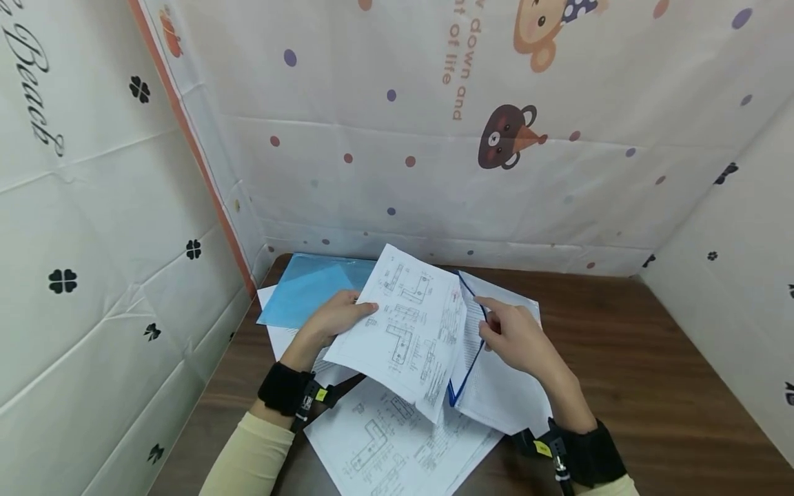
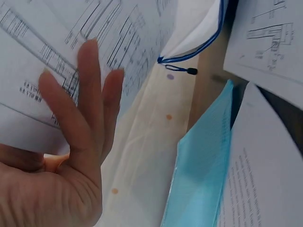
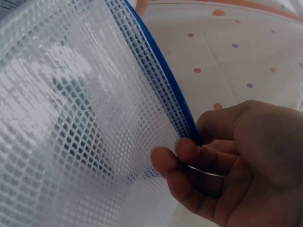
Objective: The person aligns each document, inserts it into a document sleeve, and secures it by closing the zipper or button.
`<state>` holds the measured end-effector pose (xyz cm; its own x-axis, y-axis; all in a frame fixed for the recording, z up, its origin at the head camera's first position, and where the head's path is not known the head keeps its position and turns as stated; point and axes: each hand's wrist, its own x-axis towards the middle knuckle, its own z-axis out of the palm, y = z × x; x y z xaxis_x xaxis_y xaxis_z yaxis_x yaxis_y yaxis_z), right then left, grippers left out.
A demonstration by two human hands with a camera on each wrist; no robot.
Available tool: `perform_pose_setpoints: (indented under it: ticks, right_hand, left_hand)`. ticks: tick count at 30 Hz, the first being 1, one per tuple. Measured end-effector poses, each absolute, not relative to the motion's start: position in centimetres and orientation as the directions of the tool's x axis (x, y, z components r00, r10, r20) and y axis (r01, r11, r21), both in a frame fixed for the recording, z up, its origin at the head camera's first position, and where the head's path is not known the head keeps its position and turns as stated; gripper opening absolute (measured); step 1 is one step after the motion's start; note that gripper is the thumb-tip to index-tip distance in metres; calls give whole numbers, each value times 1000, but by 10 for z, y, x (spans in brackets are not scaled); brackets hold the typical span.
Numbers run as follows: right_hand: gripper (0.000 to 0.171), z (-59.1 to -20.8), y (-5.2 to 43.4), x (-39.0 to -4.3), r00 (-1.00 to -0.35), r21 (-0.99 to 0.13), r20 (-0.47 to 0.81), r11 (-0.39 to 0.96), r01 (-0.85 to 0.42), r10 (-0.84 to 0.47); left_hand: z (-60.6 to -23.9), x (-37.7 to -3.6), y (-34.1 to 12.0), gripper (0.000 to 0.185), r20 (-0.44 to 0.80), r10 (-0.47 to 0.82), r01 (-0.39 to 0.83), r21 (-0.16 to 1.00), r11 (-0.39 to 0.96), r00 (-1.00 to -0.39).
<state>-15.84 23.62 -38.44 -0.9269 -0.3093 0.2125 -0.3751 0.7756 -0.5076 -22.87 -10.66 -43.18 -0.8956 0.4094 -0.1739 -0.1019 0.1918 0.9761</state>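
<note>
Both my hands work now: my left hand [image 1: 335,318] holds the drawing sheet [image 1: 406,324], my right hand [image 1: 517,339] pinches the mesh pouch [image 1: 490,386] edge open, so next I should slide the sheet inside carefully.

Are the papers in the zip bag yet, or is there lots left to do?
Some done: the bag is open and already holds a page. In hand: the left hand holds a drawing sheet at its mouth, while the right hand pinches the blue zip edge. Left: more sheets lie on the table.
</note>
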Motion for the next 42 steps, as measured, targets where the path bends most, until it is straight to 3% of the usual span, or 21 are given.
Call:
perform_pose_setpoints:
  ticks: [25,35,42]
  right_hand:
    - [48,-383,236,-161,-921,-517,193,763,-388,-337]
    - [48,-381,242,-162,-916,-529,195,749,-399,-350]
    - [48,-381,247,-162,-911,-529,214,742,-411,-352]
  left_hand:
    - [-445,-235,-94,38,-205,375,-174,978,117,-904]
    - [-446,-234,-95,39,-119,332,-47,975,217,-936]
    - [-448,-231,-91,40,-127,334,-58,976,210,-934]
